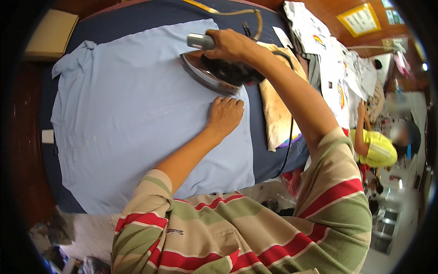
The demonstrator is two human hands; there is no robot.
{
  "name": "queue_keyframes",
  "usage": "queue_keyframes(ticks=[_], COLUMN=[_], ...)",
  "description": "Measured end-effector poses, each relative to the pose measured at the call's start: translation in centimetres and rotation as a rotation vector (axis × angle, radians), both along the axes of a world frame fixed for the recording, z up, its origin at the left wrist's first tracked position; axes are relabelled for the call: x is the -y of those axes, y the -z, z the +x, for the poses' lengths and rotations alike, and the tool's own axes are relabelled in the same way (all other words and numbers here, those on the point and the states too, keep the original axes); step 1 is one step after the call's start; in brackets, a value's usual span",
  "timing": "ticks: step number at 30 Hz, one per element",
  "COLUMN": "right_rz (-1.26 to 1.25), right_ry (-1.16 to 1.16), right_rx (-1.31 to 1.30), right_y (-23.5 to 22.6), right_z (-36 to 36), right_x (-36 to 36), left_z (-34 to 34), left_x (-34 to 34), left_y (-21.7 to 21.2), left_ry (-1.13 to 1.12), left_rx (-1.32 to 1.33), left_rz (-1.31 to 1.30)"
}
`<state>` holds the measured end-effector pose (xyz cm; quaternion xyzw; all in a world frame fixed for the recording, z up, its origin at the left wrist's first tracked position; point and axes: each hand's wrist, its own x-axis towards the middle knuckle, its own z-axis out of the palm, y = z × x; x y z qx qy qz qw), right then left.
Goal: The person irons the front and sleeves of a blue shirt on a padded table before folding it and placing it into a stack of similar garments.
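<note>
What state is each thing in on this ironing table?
Light blue garment: spread flat on the dark blue padded table.
Iron: soleplate tilted, at the garment's edge.
Right hand: gripping the iron's handle.
Left hand: pressed flat on the garment.
Tan cloth: lying beside the garment.

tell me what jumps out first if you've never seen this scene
The iron, gripped by the right hand, sits tilted at the upper right of a light blue shirt spread over the dark blue ironing table. The left hand presses flat on the shirt just below the iron. White printed garments pile up at the right.
</note>
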<state>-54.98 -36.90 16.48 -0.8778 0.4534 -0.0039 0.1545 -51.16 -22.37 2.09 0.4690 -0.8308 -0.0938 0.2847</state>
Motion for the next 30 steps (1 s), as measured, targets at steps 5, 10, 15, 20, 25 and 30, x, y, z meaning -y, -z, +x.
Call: queue_keyframes(ticks=[5,10,15,20,25,30], right_rz=[-0.070,-0.102,-0.104,-0.085,-0.063,-0.016], right_ry=[-0.037,-0.083,-0.132,-0.270,-0.342,-0.342], right_rx=[0.047,0.030,0.016,-0.019,0.018,0.035], right_y=[3.0,3.8,3.5,3.8,3.2,4.1], right_z=[2.2,2.1,0.5,0.2,0.6,0.6], right_x=[4.8,3.2,3.6,3.1,6.0,9.8], left_z=[-3.1,-4.1,-5.2,-5.7,-6.6,-7.2], left_x=[0.4,-1.0,-1.1,-1.5,-1.1,-0.7], left_y=[-0.4,0.3,0.0,0.2,0.0,-0.2], left_ry=[-0.311,-0.475,-0.521,-0.548,-0.536,-0.501], left_rx=[0.103,0.104,0.130,0.130,0.050,-0.048], left_rz=[0.150,0.193,0.116,0.111,0.181,0.266])
